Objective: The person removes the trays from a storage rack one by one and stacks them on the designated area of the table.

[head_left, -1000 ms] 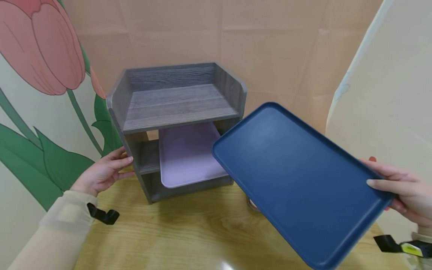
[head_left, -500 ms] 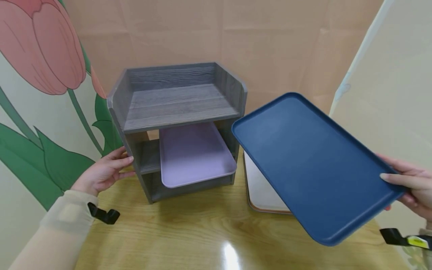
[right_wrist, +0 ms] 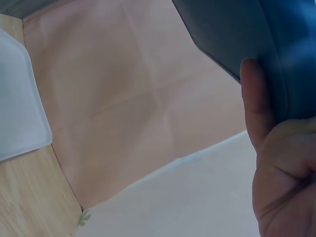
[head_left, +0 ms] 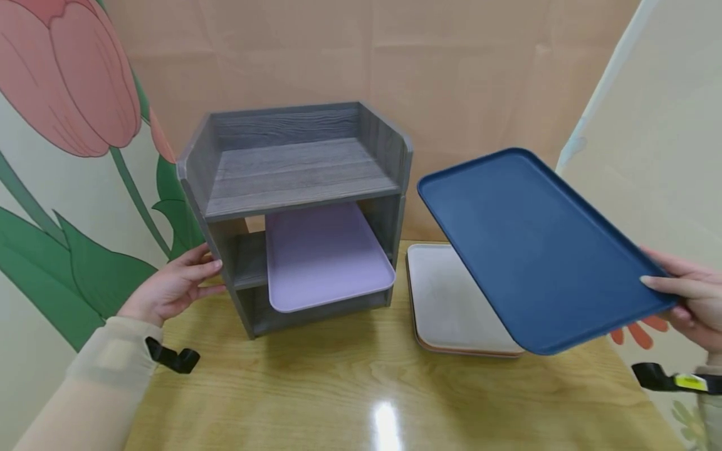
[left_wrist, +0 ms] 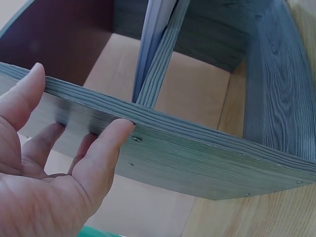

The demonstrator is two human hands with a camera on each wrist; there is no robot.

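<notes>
Right hand [head_left: 685,300] pinches the blue tray [head_left: 538,247] by one edge, airborne at 3 o'clock of the shelf [head_left: 293,207]. Left hand [head_left: 169,285] lies flat-fingered on the shelf's side. Such a thin grip might let the tray tip onto the white tray [head_left: 445,300] below.

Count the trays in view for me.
At least 3: the blue tray gripped in the right hand, the lilac tray inside the grey shelf, the white tray on the table, possibly stacked on another.
</notes>
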